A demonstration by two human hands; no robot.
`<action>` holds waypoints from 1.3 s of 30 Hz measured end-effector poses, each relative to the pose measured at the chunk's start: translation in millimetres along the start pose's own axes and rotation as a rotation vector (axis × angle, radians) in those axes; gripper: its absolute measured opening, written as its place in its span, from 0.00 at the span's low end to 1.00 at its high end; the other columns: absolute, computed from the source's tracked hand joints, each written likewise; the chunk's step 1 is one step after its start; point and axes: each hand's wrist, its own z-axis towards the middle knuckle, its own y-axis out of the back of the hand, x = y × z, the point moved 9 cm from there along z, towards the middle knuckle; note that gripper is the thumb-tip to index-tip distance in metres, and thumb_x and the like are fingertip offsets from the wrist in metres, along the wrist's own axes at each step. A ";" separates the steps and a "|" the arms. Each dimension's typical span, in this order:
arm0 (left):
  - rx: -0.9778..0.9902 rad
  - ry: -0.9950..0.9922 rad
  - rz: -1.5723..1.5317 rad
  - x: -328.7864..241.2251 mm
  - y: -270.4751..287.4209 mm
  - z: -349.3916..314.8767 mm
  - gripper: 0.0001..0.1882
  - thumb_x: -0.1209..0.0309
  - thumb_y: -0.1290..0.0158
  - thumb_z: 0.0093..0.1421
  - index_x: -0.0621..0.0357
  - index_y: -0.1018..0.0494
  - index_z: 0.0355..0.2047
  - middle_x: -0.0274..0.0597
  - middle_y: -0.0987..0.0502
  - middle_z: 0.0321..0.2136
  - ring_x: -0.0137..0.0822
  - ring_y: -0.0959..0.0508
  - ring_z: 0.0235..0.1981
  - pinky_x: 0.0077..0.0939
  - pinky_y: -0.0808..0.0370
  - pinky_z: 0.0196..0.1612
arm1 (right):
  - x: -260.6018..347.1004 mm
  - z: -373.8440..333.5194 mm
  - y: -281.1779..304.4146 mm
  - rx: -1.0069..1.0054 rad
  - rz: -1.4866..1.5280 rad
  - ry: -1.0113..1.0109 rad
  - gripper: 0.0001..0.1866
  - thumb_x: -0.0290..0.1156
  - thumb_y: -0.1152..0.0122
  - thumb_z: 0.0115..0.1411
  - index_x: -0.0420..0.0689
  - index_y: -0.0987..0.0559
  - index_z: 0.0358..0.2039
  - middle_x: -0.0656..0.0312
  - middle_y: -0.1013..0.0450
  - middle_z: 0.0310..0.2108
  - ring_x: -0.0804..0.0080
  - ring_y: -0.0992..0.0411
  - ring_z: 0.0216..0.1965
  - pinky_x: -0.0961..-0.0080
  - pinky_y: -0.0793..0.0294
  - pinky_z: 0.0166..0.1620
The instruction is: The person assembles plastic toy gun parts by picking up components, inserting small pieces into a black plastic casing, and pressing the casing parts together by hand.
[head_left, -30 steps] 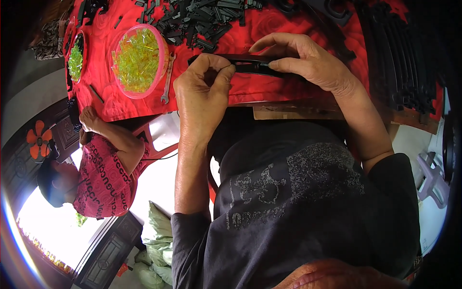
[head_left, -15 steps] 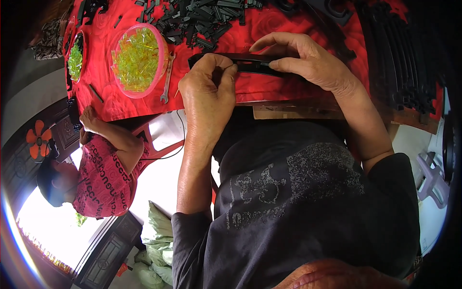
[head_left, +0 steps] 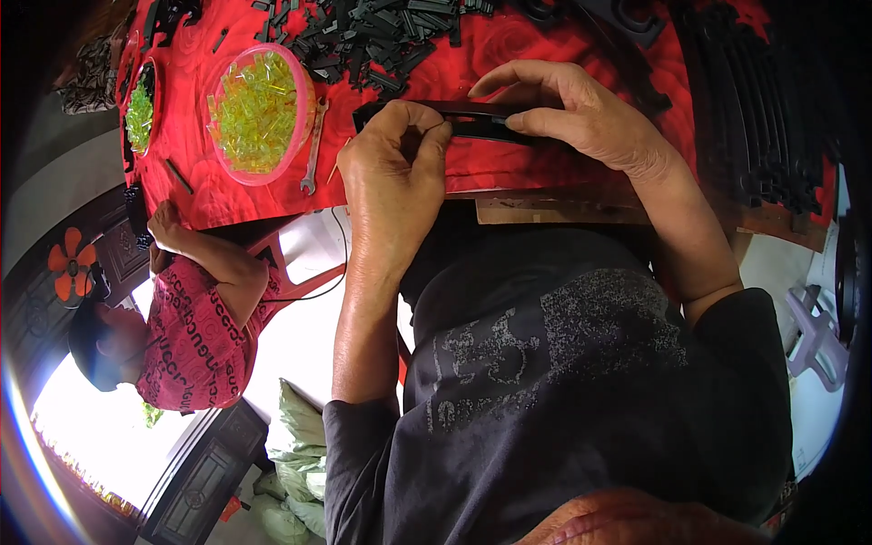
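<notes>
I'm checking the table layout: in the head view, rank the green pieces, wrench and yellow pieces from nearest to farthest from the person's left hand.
1. Wrench, just left of the left hand.
2. Yellow pieces, left of the wrench.
3. Green pieces, farthest left.

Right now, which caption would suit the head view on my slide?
Left hand pinching a long black part, right hand touching it, over red cloth, near a pink bowl of yellowish pieces.

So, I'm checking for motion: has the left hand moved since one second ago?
Yes, the left hand has shifted slightly to the right, away from the wrench.
</notes>
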 end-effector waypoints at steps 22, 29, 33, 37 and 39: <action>-0.038 -0.093 0.136 -11.5 -4.1 -7.5 0.04 0.84 0.40 0.57 0.66 0.24 0.31 0.47 0.21 0.25 0.36 0.21 0.24 0.29 0.26 0.30 | -3.7 0.8 -2.1 0.001 -0.137 0.004 0.27 0.15 0.37 0.61 0.42 0.25 0.61 0.60 0.22 0.53 0.74 0.23 0.54 0.76 0.22 0.57; -0.041 -0.109 0.146 -9.8 -3.7 -5.9 0.04 0.83 0.39 0.56 0.65 0.24 0.30 0.48 0.22 0.25 0.38 0.20 0.24 0.31 0.26 0.29 | -3.5 1.3 -2.8 0.001 -0.121 0.005 0.26 0.15 0.38 0.61 0.43 0.25 0.60 0.60 0.20 0.49 0.76 0.22 0.51 0.77 0.22 0.56; -0.047 -0.120 0.203 -14.5 -6.4 -6.0 0.05 0.83 0.39 0.56 0.65 0.25 0.30 0.49 0.22 0.25 0.41 0.20 0.24 0.32 0.25 0.29 | -3.9 0.8 -1.4 0.014 -0.116 -0.016 0.27 0.16 0.37 0.61 0.43 0.25 0.61 0.61 0.20 0.47 0.76 0.22 0.49 0.78 0.22 0.55; -0.050 -0.133 0.184 -15.3 -6.7 -7.9 0.05 0.83 0.40 0.56 0.65 0.25 0.30 0.49 0.22 0.25 0.43 0.20 0.24 0.33 0.25 0.29 | -3.4 0.9 -1.7 0.001 -0.143 -0.005 0.27 0.16 0.37 0.60 0.43 0.25 0.61 0.61 0.19 0.45 0.77 0.22 0.48 0.78 0.22 0.55; -0.045 -0.127 0.193 -15.3 -7.8 -8.5 0.05 0.83 0.40 0.56 0.65 0.26 0.30 0.49 0.22 0.25 0.43 0.20 0.24 0.34 0.25 0.29 | -3.6 0.7 -1.0 0.004 -0.121 0.003 0.27 0.15 0.37 0.60 0.42 0.25 0.61 0.61 0.19 0.44 0.78 0.22 0.48 0.78 0.23 0.54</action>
